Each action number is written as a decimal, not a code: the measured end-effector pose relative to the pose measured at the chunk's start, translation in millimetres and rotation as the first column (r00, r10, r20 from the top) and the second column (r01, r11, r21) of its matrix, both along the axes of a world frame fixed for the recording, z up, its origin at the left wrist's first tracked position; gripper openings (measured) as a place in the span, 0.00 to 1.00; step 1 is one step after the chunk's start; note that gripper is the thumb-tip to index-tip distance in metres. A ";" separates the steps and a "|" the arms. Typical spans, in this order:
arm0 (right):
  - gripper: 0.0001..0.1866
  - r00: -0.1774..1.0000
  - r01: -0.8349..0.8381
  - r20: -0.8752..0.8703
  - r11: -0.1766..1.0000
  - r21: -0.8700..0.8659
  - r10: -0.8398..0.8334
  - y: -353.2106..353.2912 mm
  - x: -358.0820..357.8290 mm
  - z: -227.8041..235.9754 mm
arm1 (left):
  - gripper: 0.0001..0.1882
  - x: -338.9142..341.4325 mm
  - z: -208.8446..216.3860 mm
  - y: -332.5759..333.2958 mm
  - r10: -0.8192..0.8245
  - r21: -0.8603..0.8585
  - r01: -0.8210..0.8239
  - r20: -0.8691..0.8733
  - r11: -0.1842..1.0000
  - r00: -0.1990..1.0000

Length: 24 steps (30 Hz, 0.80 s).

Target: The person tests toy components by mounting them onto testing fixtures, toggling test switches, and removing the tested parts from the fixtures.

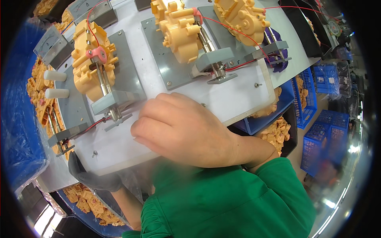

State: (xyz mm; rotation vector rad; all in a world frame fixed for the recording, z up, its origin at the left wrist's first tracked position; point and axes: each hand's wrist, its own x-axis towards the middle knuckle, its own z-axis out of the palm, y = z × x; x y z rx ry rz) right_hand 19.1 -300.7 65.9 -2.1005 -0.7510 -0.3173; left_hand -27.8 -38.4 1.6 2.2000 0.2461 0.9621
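My right hand (174, 129), bare, is closed over the white board (242, 89), knuckles up. Its fingers curl under, so whatever they may hold is hidden. Just left of it is the metal-rod clamp (115, 113) of a grey fixture. On that fixture sits a yellow plastic housing (93, 59) with a pink piece and a red wire. My left hand (95, 178), in a dark grey glove, is at the board's near left edge. One stretched finger reaches up beside the end plate (65, 150) of the leftmost clamp; its other fingers are mostly hidden. Nothing shows in this hand.
Two more yellow housings (176, 33) (242, 22) stand in grey fixtures at the back. Analog meters (51, 43) and two white pegs (56, 93) are at the left. Bins of yellow parts (93, 204) (278, 133) flank the board. Blue crates (325, 133) stand at the right.
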 end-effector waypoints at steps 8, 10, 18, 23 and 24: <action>0.09 1.000 0.011 0.013 1.000 -0.016 -0.011 -0.1 -0.5 -0.2 | 0.30 0.1 -2.2 3.7 -0.082 0.028 0.081 0.030 0.996 0.996; 0.09 1.000 0.010 0.015 1.000 -0.020 -0.010 -0.3 -0.6 0.3 | 0.33 -0.5 -1.7 4.5 -0.064 0.077 0.063 0.005 0.995 0.998; 0.09 0.999 0.033 0.032 0.999 -0.016 -0.032 0.0 -0.7 0.5 | 0.33 -0.2 0.3 8.2 -0.084 0.313 0.086 -0.020 0.946 0.996; 0.11 0.998 0.035 0.042 0.999 0.023 -0.036 2.0 0.1 1.2 | 0.27 -3.1 -4.8 9.6 -0.131 0.199 0.130 -0.010 0.971 0.991; 0.11 0.999 0.027 0.038 0.999 0.027 -0.028 2.3 0.7 1.2 | 0.27 -3.4 -5.9 9.4 -0.145 0.176 0.144 -0.012 0.974 0.989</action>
